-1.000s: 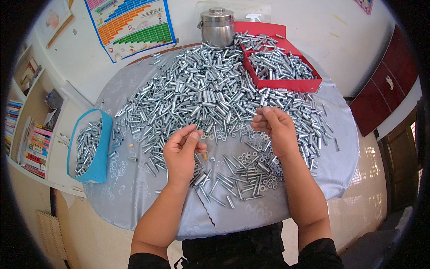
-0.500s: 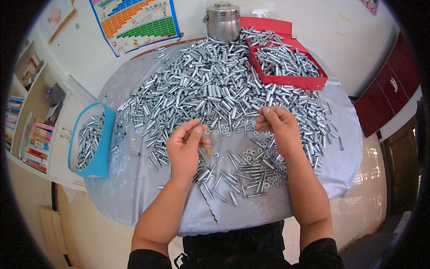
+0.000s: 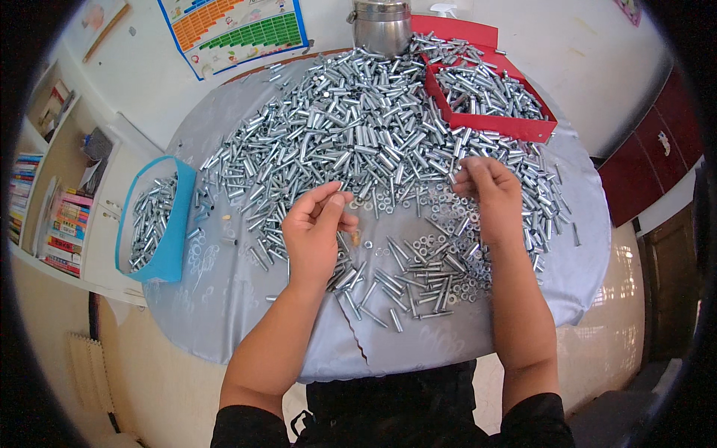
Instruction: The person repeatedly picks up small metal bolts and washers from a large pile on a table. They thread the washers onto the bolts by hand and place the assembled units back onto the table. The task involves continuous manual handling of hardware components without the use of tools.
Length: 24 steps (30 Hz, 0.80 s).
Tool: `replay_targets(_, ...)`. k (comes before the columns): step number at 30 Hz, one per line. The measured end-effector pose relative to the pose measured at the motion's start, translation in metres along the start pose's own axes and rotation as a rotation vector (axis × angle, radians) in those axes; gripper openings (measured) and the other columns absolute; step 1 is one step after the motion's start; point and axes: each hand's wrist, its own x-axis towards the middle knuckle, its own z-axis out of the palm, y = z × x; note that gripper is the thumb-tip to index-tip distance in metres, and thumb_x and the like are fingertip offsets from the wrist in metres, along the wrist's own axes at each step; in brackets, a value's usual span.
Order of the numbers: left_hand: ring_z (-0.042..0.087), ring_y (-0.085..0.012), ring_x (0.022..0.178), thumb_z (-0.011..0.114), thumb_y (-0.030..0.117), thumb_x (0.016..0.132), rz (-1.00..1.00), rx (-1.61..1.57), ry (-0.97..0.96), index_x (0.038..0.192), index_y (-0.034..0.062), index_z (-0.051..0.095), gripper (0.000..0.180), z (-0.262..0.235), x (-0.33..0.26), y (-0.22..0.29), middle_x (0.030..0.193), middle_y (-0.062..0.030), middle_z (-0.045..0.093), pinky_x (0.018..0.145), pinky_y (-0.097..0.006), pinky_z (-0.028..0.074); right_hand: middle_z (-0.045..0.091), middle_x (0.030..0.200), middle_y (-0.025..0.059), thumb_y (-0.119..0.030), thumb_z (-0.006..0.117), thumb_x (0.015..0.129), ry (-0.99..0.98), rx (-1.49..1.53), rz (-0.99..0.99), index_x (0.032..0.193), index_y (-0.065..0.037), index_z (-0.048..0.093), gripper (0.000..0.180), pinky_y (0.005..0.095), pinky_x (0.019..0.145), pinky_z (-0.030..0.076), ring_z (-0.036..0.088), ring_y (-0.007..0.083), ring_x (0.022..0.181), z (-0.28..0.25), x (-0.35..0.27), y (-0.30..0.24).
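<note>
Your left hand [image 3: 317, 231] curled, grip unclear | right hand [image 3: 485, 190] fingers down on sleeves [image 3: 358, 127] | pile lies ahead, right nearer, axes mixed

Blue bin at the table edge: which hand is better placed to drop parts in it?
Left, probably. The blue bin hangs off the person's left side of the table, and the left hand is nearer. The right hand is across the metal sleeves, beside the red tray.
</note>
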Motion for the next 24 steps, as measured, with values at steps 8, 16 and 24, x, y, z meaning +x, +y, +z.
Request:
replay_targets(8, 0.063, -0.0121, 0.066, 0.057, 0.008, 0.092, 0.004, 0.004, 0.007, 0.111, -0.0006, 0.063, 0.021, -0.001, -0.001, 0.002, 0.094, -0.0105, 0.069, 0.060, -0.026, 0.055, 0.064, 0.076, 0.0034, -0.015, 0.063, 0.090, -0.043, -0.204, 0.014, 0.092, 0.002, 0.067, 0.018, 0.0238, 0.061, 0.047, 0.058, 0.0096, 0.066, -0.002, 0.002, 0.002)
replay_targets(16, 0.063, -0.0122, 0.066, 0.057, 0.007, 0.091, 0.015, 0.005, 0.015, 0.110, -0.0007, 0.063, 0.021, 0.000, 0.000, 0.001, 0.093, -0.0108, 0.069, 0.059, -0.026, 0.054, 0.066, 0.083, 0.0145, -0.018, 0.072, 0.076, -0.151, -0.868, -0.435, 0.080, -0.005, 0.070, 0.013, 0.0382, 0.068, 0.050, 0.063, 0.0313, 0.076, 0.009, -0.006, 0.020)
replay_targets(24, 0.061, -0.0117, 0.063, 0.058, 0.006, 0.091, 0.011, 0.000, 0.023, 0.109, -0.0013, 0.063, 0.020, 0.000, 0.001, 0.001, 0.092, -0.0112, 0.069, 0.057, -0.026, 0.053, 0.060, 0.085, 0.0146, -0.025, 0.071, 0.075, -0.327, -1.177, -0.387, 0.078, -0.005, 0.065, 0.021, 0.0428, 0.074, 0.049, 0.060, 0.0329, 0.085, 0.021, -0.008, 0.026)
